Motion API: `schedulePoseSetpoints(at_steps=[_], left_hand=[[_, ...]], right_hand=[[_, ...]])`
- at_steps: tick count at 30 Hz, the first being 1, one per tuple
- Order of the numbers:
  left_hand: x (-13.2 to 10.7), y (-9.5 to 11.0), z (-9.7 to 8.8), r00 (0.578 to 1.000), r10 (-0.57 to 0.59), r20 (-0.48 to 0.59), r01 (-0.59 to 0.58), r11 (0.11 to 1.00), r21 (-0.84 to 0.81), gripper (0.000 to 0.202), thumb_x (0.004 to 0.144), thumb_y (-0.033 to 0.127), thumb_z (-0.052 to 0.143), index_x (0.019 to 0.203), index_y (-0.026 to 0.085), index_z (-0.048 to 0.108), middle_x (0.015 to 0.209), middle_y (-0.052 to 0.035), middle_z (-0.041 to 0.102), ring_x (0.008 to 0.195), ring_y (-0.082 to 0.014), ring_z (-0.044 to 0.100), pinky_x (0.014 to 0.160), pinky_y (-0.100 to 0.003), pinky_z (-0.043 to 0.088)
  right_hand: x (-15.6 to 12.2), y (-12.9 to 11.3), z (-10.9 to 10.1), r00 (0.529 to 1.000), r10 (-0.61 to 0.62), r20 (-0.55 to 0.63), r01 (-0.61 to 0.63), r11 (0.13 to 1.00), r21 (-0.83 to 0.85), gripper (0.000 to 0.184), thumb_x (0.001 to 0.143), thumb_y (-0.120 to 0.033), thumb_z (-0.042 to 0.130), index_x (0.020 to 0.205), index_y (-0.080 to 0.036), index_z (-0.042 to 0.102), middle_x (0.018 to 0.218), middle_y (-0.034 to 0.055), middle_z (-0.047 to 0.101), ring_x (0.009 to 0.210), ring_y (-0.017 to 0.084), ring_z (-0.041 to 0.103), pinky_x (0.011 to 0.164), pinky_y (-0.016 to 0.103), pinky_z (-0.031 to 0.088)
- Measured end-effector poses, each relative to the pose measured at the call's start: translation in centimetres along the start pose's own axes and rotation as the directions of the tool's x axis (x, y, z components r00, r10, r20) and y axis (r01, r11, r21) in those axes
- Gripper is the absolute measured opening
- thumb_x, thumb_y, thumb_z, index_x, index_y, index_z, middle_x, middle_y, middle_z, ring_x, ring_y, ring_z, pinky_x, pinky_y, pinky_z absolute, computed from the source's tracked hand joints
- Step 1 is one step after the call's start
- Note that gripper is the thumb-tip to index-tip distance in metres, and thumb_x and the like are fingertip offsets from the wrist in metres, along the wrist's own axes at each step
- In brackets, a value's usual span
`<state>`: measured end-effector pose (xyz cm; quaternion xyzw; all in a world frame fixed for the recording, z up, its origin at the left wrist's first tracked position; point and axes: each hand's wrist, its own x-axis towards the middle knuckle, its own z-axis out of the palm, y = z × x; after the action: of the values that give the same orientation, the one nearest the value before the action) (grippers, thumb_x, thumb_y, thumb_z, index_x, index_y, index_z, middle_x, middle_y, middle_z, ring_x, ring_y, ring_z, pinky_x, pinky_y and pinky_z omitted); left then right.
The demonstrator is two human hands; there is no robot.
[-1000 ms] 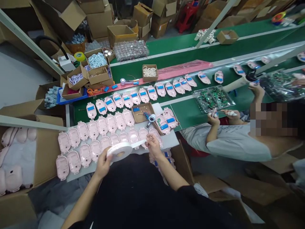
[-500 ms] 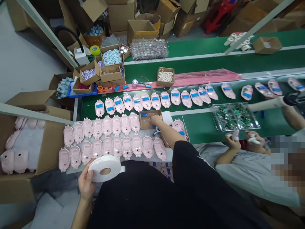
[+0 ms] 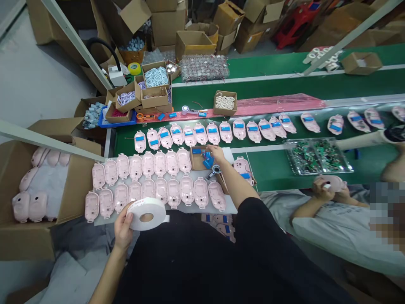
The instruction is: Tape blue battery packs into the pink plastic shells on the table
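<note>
While left (image 3: 123, 228) holds tape (image 3: 144, 207), right (image 3: 217, 154) seemingly grips batteries (image 3: 208, 161).

Single head-worn view, looking forward and down

The tape roll (image 3: 152, 204) hid part of the left hand (image 3: 122, 229); the right edge cut off a pink shell (image 3: 399, 113) and a co-worker (image 3: 335, 228).

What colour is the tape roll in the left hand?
White; the tape roll shows best in the head view.
</note>
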<state>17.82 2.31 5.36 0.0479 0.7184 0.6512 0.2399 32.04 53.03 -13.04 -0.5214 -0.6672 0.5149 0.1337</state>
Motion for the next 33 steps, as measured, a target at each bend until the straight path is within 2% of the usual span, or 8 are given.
schedulePoseSetpoints(at_steps=[3, 6, 12, 16, 19, 25, 30, 33], left_hand=[[-0.4, -0.3, -0.4, 1.000, -0.005, -0.004, 0.005, 1.000, 0.017, 0.059, 0.070, 0.063, 0.082, 0.107, 0.016, 0.079, 0.111, -0.0124, 0.077, 0.106, -0.0314, 0.071, 0.094, -0.039, 0.058], [-1.3, -1.1, -1.0, 0.999, -0.041, -0.034, 0.042, 0.999, 0.023, 0.059, 0.070, 0.063, 0.082, 0.106, 0.017, 0.079, 0.112, -0.0124, 0.077, 0.110, -0.0332, 0.070, 0.097, -0.041, 0.058], [-3.8, -2.6, -1.9, 0.982, -0.138, -0.126, 0.143, 0.989, 0.033, 0.058, 0.070, 0.062, 0.082, 0.103, 0.016, 0.079, 0.106, -0.0122, 0.078, 0.102, -0.0333, 0.073, 0.087, -0.039, 0.061], [-4.3, -3.1, -2.1, 0.980, -0.153, -0.125, 0.157, 0.987, 0.026, 0.057, 0.071, 0.061, 0.083, 0.105, 0.015, 0.078, 0.106, -0.0121, 0.078, 0.103, -0.0333, 0.072, 0.086, -0.038, 0.061], [-4.0, -3.2, -2.0, 0.982, -0.151, -0.115, 0.155, 0.988, 0.022, 0.059, 0.071, 0.061, 0.082, 0.107, 0.015, 0.078, 0.106, -0.0129, 0.078, 0.102, -0.0340, 0.072, 0.086, -0.040, 0.061], [-3.4, -2.9, -2.3, 0.990, -0.124, -0.070, 0.127, 0.991, 0.042, 0.061, 0.071, 0.064, 0.080, 0.107, 0.014, 0.078, 0.107, -0.0146, 0.078, 0.104, -0.0357, 0.072, 0.091, -0.044, 0.059], [-2.5, -2.7, -2.8, 0.995, -0.100, -0.015, 0.101, 0.994, 0.037, 0.059, 0.074, 0.061, 0.080, 0.111, 0.015, 0.078, 0.114, -0.0139, 0.077, 0.109, -0.0337, 0.071, 0.095, -0.042, 0.057], [-1.7, -2.4, -2.8, 0.997, -0.071, 0.038, 0.068, 0.996, 0.059, 0.059, 0.074, 0.062, 0.080, 0.111, 0.016, 0.078, 0.117, -0.0136, 0.077, 0.111, -0.0337, 0.070, 0.099, -0.043, 0.056]], right_hand=[[0.6, -0.5, -0.4, 0.997, -0.067, 0.035, 0.075, 0.948, -0.311, 0.047, 0.100, -0.045, 0.051, 0.122, -0.009, 0.073, 0.098, 0.0138, 0.076, 0.095, 0.026, 0.068, 0.084, 0.033, 0.054], [1.6, -0.5, 0.3, 0.979, -0.007, 0.205, 0.141, 0.750, -0.646, 0.042, 0.096, -0.030, 0.059, 0.132, -0.010, 0.069, 0.120, 0.0182, 0.072, 0.113, 0.028, 0.064, 0.096, 0.033, 0.050], [3.6, 0.7, 4.9, 0.944, 0.080, 0.320, 0.230, 0.534, -0.813, 0.043, 0.090, -0.026, 0.070, 0.130, -0.011, 0.071, 0.143, 0.0257, 0.055, 0.137, 0.039, 0.044, 0.113, 0.049, 0.039], [4.1, 1.0, 6.5, 0.936, 0.152, 0.318, 0.215, 0.468, -0.857, 0.045, 0.094, -0.027, 0.067, 0.135, -0.007, 0.067, 0.142, 0.0294, 0.054, 0.134, 0.039, 0.049, 0.109, 0.050, 0.043], [3.2, 1.1, 6.2, 0.916, 0.190, 0.353, 0.226, 0.484, -0.846, 0.051, 0.096, -0.034, 0.067, 0.138, -0.008, 0.063, 0.136, 0.0278, 0.062, 0.123, 0.036, 0.060, 0.102, 0.044, 0.048], [1.0, 1.6, 5.7, 0.900, 0.197, 0.388, 0.231, 0.538, -0.811, 0.044, 0.095, -0.043, 0.065, 0.120, -0.006, 0.070, 0.116, 0.0268, 0.072, 0.108, 0.037, 0.069, 0.091, 0.039, 0.052], [1.4, -0.3, 3.8, 0.954, 0.119, 0.276, 0.091, 0.759, -0.645, 0.054, 0.097, -0.048, 0.062, 0.133, -0.008, 0.055, 0.117, 0.0235, 0.073, 0.103, 0.032, 0.069, 0.087, 0.034, 0.051], [0.8, -2.4, 1.8, 0.965, 0.117, 0.237, 0.042, 0.818, -0.574, 0.049, 0.098, -0.052, 0.060, 0.124, -0.010, 0.058, 0.115, 0.0228, 0.073, 0.103, 0.031, 0.069, 0.087, 0.033, 0.050]])
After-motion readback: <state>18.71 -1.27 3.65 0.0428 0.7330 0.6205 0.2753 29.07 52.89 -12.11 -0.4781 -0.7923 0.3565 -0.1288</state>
